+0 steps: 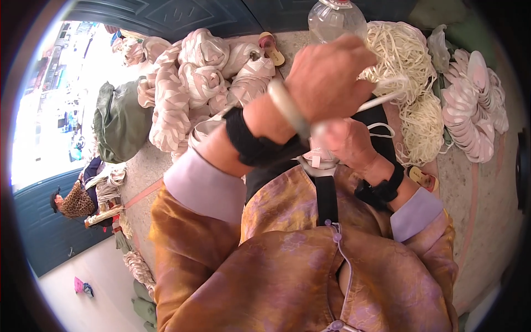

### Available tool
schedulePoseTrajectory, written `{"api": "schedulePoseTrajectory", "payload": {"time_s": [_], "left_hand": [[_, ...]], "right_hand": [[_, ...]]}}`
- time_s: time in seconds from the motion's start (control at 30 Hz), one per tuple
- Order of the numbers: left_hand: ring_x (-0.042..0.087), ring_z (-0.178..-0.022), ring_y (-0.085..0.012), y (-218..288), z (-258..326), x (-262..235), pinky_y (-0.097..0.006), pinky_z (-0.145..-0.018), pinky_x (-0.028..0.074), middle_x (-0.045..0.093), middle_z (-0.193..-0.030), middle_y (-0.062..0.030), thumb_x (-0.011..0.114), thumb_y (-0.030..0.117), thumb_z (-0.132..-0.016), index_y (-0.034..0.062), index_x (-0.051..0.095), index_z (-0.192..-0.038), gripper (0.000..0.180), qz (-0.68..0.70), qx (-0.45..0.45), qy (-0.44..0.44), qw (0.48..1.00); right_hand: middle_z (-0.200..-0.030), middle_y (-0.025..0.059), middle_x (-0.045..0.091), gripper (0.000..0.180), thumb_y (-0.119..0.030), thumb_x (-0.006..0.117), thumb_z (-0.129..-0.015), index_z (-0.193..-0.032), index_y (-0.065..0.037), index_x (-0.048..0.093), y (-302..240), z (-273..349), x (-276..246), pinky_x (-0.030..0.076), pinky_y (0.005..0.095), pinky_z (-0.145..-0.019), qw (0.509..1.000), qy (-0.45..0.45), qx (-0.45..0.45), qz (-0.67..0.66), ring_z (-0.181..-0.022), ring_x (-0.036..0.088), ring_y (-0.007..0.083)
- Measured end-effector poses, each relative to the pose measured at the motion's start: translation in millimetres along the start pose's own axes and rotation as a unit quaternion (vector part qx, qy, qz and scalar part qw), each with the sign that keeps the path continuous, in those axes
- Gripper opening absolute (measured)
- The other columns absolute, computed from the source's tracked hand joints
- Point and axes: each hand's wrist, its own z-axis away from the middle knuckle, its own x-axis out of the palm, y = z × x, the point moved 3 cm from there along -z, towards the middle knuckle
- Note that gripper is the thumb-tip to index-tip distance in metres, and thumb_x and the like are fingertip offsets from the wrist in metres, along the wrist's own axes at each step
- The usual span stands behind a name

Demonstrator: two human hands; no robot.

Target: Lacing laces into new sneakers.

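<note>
My left hand (332,74) reaches across my body, blurred by motion, its fingers curled. A flat white strip (381,100) shows beside its fingers, one end smeared, and I take the hand to be closed on it. Just below, my right hand (354,145) is pinched, its fingertips blurred and partly covered by my left wrist; what it grips is hidden. Under it, against my lap, lies a small white and pinkish piece (319,160). A thin white loop of strip (381,130) hangs to the right of my right hand.
Bundles of whitish-pink flat pieces (202,83) lie ahead on the left, near a green sack (121,122). Tangled cream strips (401,61) and fanned pale pieces (470,108) lie right. A clear plastic jug (337,22) stands ahead. Another person (74,199) sits far left.
</note>
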Motion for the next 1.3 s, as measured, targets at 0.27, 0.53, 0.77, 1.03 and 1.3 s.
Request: {"api": "schedulePoseTrajectory", "payload": {"time_s": [0.27,0.53,0.77,1.03,1.3], "left_hand": [[0.05,-0.096,-0.0277,-15.2,123.6,43.2,-0.039,-0.077,0.04,0.053,-0.111,-0.0092,0.063,0.012,-0.066,0.0078,0.058,-0.079,0.015,-0.096,-0.064,-0.098,0.988],[0.05,-0.082,-0.0225,-11.2,141.2,59.8,-0.035,-0.066,0.037,0.053,-0.113,-0.0117,0.057,0.013,-0.068,0.0077,0.058,-0.085,0.018,-0.335,-0.052,-0.14,0.93],[0.056,-0.088,-0.0249,-23.5,144.5,61.9,-0.038,-0.072,0.043,0.053,-0.114,-0.0137,0.058,0.012,-0.07,0.0066,0.058,-0.088,0.019,-0.225,-0.16,-0.108,0.955],[0.053,-0.103,-0.0308,-35.0,140.8,59.4,-0.039,-0.085,0.042,0.05,-0.121,-0.0142,0.057,0.005,-0.068,0.0026,0.057,-0.089,0.02,-0.082,-0.181,-0.104,0.975],[0.048,-0.106,-0.0395,-37.7,138.4,71.3,-0.042,-0.091,0.04,0.046,-0.12,-0.0237,0.052,0.001,-0.074,0.0014,0.052,-0.083,0.009,-0.019,-0.18,-0.064,0.981]], "right_hand": [[-0.078,0.011,0.059,0.011,-0.014,0.06,-0.071,-0.077,-0.005,0.059,9.8,-0.3,-2.0,0.048,0.0399,-0.066,0.997,-0.02,0.008,-0.068,-0.074,0.06,0.0311],[-0.078,0.0112,0.059,0.007,-0.013,0.059,-0.073,-0.076,-0.006,0.059,12.1,-1.4,6.1,0.048,0.0412,-0.063,0.996,-0.005,0.0,-0.091,-0.071,0.059,0.0329],[-0.079,0.0107,0.059,0.005,-0.011,0.057,-0.075,-0.075,-0.006,0.059,10.7,-5.4,10.6,0.048,0.0415,-0.062,1.0,-0.005,-0.015,-0.025,-0.072,0.059,0.0326],[-0.081,0.0104,0.059,0.006,-0.012,0.058,-0.074,-0.075,-0.006,0.06,8.5,-4.3,16.6,0.049,0.0405,-0.063,1.0,-0.007,0.005,0.016,-0.073,0.06,0.0305],[-0.08,0.0097,0.059,0.006,-0.013,0.058,-0.073,-0.074,-0.007,0.059,12.1,-5.5,12.8,0.048,0.0408,-0.063,1.0,-0.021,-0.002,-0.001,-0.073,0.06,0.0312]]}}
